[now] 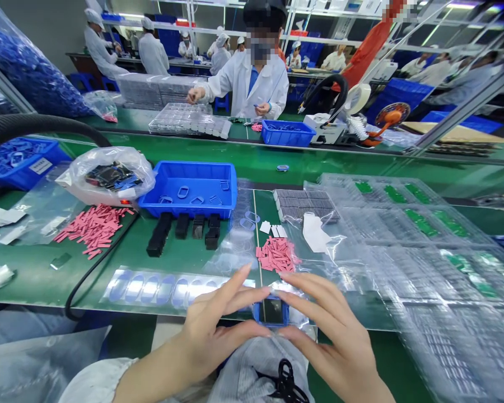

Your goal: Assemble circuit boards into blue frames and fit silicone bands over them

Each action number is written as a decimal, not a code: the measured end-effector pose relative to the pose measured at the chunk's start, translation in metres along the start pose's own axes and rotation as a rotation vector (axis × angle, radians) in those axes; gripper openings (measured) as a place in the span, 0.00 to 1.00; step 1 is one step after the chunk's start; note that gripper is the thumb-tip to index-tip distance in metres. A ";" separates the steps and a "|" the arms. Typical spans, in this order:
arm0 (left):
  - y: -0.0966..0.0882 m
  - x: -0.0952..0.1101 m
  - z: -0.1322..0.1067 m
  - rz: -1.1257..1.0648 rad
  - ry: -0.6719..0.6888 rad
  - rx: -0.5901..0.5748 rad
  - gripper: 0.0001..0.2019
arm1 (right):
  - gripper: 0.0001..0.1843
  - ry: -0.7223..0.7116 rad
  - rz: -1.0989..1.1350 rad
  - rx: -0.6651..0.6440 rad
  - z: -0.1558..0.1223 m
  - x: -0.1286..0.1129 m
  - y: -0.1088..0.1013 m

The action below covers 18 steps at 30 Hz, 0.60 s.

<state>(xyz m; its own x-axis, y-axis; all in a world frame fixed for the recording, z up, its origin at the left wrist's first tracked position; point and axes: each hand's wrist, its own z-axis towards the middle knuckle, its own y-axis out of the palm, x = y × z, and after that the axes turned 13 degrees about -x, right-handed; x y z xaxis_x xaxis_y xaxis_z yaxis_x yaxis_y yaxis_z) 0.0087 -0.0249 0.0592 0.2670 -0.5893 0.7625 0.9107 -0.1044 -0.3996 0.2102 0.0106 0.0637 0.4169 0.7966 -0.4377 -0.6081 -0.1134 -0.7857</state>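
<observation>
Our left hand (218, 324) and right hand (327, 324) curve around a small blue frame (271, 312) with a dark square middle. We cannot tell if they grip it. It sits at the tabletop's (33, 274) near edge, below some pink strips (276, 255).

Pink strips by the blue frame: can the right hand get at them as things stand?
Probably yes: the right hand sits just short of the pink strips, with only thin clear plastic sheeting lying between them.
</observation>
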 end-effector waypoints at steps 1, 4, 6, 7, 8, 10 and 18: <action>0.001 0.000 -0.001 -0.051 -0.030 0.022 0.44 | 0.16 -0.001 0.013 -0.009 0.001 -0.001 0.000; 0.009 0.000 -0.009 -0.306 -0.214 0.093 0.38 | 0.14 0.014 0.100 0.015 0.006 -0.008 0.005; 0.014 -0.002 -0.015 -0.490 -0.324 0.131 0.25 | 0.15 0.019 0.159 0.050 0.011 -0.014 0.009; 0.017 -0.003 -0.017 -0.573 -0.362 0.148 0.20 | 0.15 0.014 0.183 0.049 0.013 -0.015 0.011; 0.019 -0.003 -0.020 -0.652 -0.394 0.184 0.16 | 0.16 0.006 0.200 0.034 0.016 -0.014 0.013; 0.022 -0.004 -0.023 -0.808 -0.458 0.312 0.14 | 0.17 0.031 0.152 -0.029 0.023 -0.001 0.015; 0.023 -0.005 -0.045 -1.308 -0.630 0.483 0.13 | 0.15 0.379 -0.269 -0.264 0.080 0.122 0.038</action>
<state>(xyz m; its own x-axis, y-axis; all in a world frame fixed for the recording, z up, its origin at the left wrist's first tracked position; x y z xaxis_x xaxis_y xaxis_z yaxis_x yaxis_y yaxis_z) 0.0146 -0.0602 0.0230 -0.8068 0.1440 0.5730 0.5860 0.0720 0.8071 0.1838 0.1511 0.0155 0.7791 0.5537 -0.2940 -0.2754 -0.1191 -0.9539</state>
